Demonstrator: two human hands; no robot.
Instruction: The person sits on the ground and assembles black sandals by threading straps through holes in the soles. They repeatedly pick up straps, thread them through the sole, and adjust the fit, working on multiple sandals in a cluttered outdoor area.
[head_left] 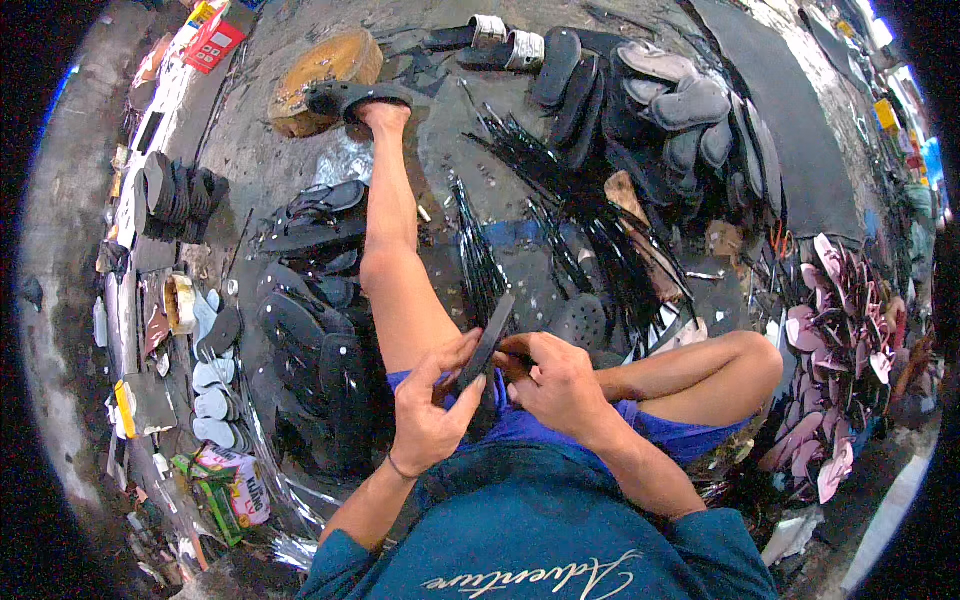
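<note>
My left hand point(428, 418) grips a dark flip-flop sole point(488, 342), tilted so that its edge faces up, with fingers on one side and the thumb on the other. Close against the sole's right side, my right hand point(562, 385) is closed with curled fingers; what they pinch is hidden. Beyond my hands lie bundles of thin shiny black strips point(478, 250). More black strips point(590, 215) spread out to the far right. Left of my stretched leg is a large heap of black flip-flops point(305, 325).
A round wooden block point(345, 70) stands far ahead under my clog-clad foot. Grey soles point(690, 105) are heaped at the far right, pink soles point(825, 350) at the right. Light-blue soles point(212, 405) and a stack of dark soles point(170, 195) lie left.
</note>
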